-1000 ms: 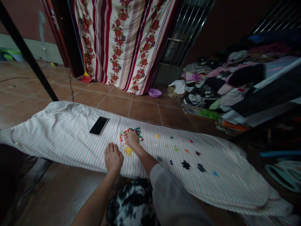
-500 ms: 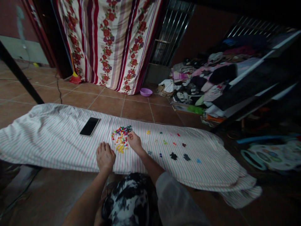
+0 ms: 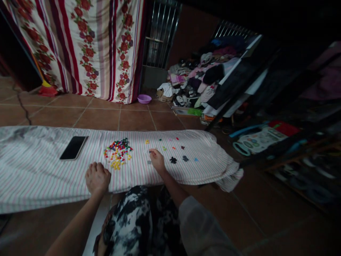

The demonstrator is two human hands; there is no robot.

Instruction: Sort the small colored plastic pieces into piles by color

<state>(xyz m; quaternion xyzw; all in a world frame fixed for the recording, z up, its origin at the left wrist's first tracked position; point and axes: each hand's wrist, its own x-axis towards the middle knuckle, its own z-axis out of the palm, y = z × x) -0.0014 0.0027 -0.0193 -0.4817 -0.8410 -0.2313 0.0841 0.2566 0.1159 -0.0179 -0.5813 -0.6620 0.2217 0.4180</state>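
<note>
Colourful pieces (image 3: 117, 153) lie in a mixed heap on the striped cloth (image 3: 128, 177) that covers the worktop, between the two hands and slightly beyond them. The left hand (image 3: 97, 177) rests open, palm down, on the cloth just beside the heap's near left side. The right hand (image 3: 157, 160) is closed in a pinch, thumb and fingertips together, above the smaller groups right of the heap; whether a piece sits between the fingertips cannot be told. Around it are a yellow group (image 3: 147, 141), a lime group (image 3: 164, 148), a black group (image 3: 173, 160), a dark grey group (image 3: 185, 158) and a few blue pieces (image 3: 196, 159). Left of the heap lies a phone (image 3: 74, 148), its screen dark. Farther out, a purple basin (image 3: 144, 99) stands on the tiled floor near the foot of the flowered curtain (image 3: 90, 53); only its purple inside shows. Half a second ago the right hand was at the heap's right edge; it has since moved right, clear of the heap, and the view has turned right. The dark blue pair seen then is now hidden, apparently by the right hand. Clothes (image 3: 197, 78) piled behind blur into shadow, and the curtain's top is cut off.
</note>
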